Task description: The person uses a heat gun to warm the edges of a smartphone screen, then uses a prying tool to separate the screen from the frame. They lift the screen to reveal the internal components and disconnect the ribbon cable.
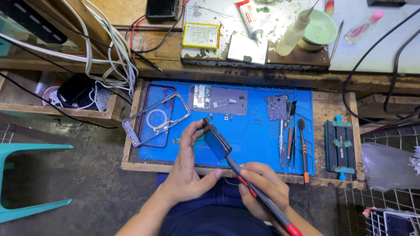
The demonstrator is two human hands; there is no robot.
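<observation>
Now, left hand: the left hand (pixel 188 168) is gripping a dark rectangular phone body (pixel 216 139), tilted on edge, just above the blue rubber work mat (pixel 253 140).
Right hand: the right hand (pixel 261 185) is closed around a red-and-black pen-shaped tool (pixel 262 196), its tip touching the phone body's lower corner.
Mat, left: a silver rectangular phone frame (pixel 157 119) lies tilted, partly over a dark panel with a pale ring.
Mat, middle: a grey magnetic pad (pixel 227 102) carries a small green circuit board (pixel 200 97) and tiny parts.
Mat, right: slim hand tools (pixel 293 144) lie side by side.
Wooden tray: the wooden tray desk (pixel 332 109) holds the mat and, beside it, a teal-and-black clamp holder (pixel 340 146).
Green bowl: the pale green bowl (pixel 323 28) on the upper shelf; contents cannot be told.
Open wooden box: the open wooden box (pixel 26 109) at left holds a black round object and white cables (pixel 94 98).
</observation>
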